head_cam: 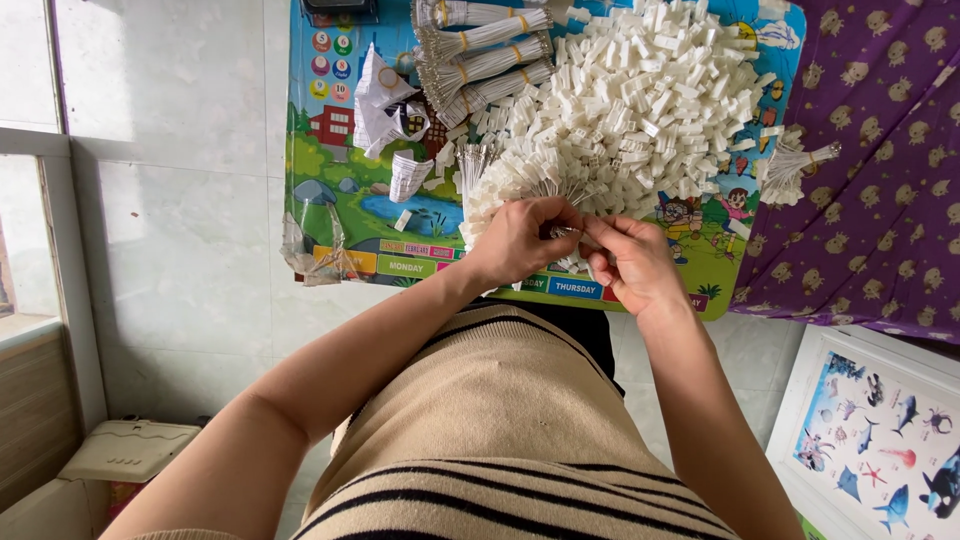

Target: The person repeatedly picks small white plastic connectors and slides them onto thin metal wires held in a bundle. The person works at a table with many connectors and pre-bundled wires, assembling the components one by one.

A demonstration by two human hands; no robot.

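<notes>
Nearest us: beige knit sweater with black stripes (500,440). Our left hand (518,240) and right hand (632,262), each grip pinched on thin wire-tailed white plastic pieces (562,228), over colourful cartoon-printed bench (350,200). Behind: heaped white plastic connectors (650,90); 4 banded wire bundles (485,50).

— What are those white pieces (640,90) piled on the far side?
— Matt white plastic, by the look, small and hard-edged. The bundled wires (480,50) beside them show a thin metallic sheen, with yellow bands round them.
— And the board (345,205) underneath?
— Glossy printed surface, smooth. To the right, purple cloth (880,200), soft and matt. Crumpled paper (385,100) lies far left, and near the left edge, clear crinkled plastic film (310,250).
</notes>
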